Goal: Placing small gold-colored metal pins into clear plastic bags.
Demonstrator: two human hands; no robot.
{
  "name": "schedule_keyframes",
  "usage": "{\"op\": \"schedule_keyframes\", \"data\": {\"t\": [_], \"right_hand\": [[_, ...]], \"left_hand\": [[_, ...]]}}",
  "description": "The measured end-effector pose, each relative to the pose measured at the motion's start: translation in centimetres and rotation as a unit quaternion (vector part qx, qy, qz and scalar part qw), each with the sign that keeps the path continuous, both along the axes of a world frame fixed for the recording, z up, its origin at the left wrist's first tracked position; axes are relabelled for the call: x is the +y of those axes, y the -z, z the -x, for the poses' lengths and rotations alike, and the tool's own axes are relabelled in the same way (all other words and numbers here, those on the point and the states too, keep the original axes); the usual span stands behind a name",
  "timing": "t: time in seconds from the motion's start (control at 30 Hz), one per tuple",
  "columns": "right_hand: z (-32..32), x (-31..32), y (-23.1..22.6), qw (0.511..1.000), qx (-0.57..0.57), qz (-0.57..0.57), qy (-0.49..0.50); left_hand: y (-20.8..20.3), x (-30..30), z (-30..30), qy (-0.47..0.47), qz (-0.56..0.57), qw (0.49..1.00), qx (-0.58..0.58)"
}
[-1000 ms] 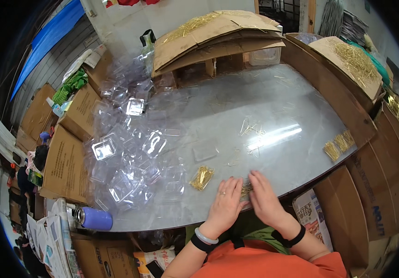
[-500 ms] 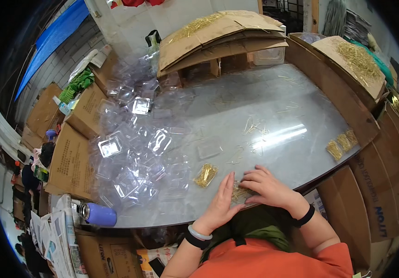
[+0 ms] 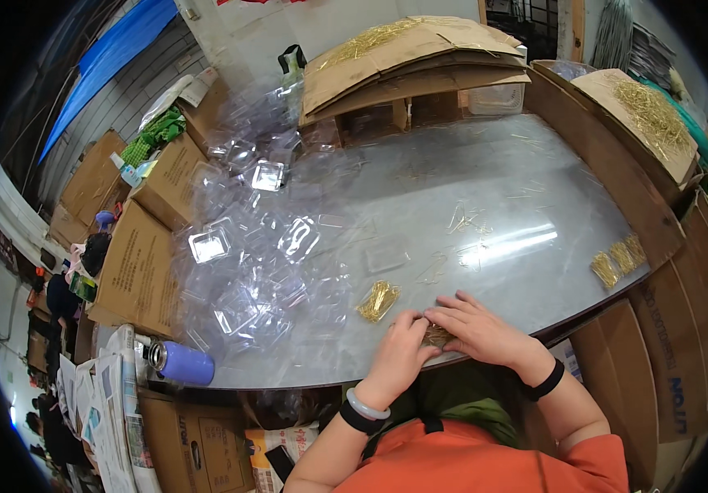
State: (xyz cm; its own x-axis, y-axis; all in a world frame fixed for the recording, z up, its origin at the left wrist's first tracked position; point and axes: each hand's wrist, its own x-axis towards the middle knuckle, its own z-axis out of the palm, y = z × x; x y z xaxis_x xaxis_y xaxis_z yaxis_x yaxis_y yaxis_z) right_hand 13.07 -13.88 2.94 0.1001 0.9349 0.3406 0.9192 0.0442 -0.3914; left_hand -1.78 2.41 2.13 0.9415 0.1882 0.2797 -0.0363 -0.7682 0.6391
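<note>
Holding a bundle of thin gold wires (image 3: pixel 436 335) between my left grip (image 3: pixel 399 355) and right grip (image 3: pixel 484 333) near the front edge of the tabletop (image 3: pixel 572 283), I have both closed around it, partly blocking my remote view; another gold bundle (image 3: pixel 379 301) lies just beyond the left.
</note>
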Motion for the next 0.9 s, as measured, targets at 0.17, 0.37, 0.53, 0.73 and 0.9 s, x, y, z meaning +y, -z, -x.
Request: {"op": "schedule_keyframes", "data": {"t": [0.17,0.37,0.53,0.73,0.9], "right_hand": [[0.1,-0.7,0.5,0.999,0.040,0.006,0.016],[-0.4,-0.5,1.3,0.998,0.027,-0.052,-0.028],[-0.3,-0.3,1.9,0.996,0.051,-0.057,-0.051],[0.2,-1.1,1.2,0.983,0.174,-0.063,0.022],[-0.1,-2.0,0.8,0.975,0.177,-0.106,0.085]], "left_hand": [[0.2,-0.6,1.1,-0.054,0.005,0.998,-0.026],[0.5,-1.1,2.1,-0.113,-0.001,0.994,-0.011],[0.6,-0.2,0.3,-0.041,0.095,0.995,0.000],[-0.9,0.0,0.6,0.021,-0.007,1.000,0.018],[1.1,-0.4,0.0,0.048,-0.069,0.996,0.024]]}}
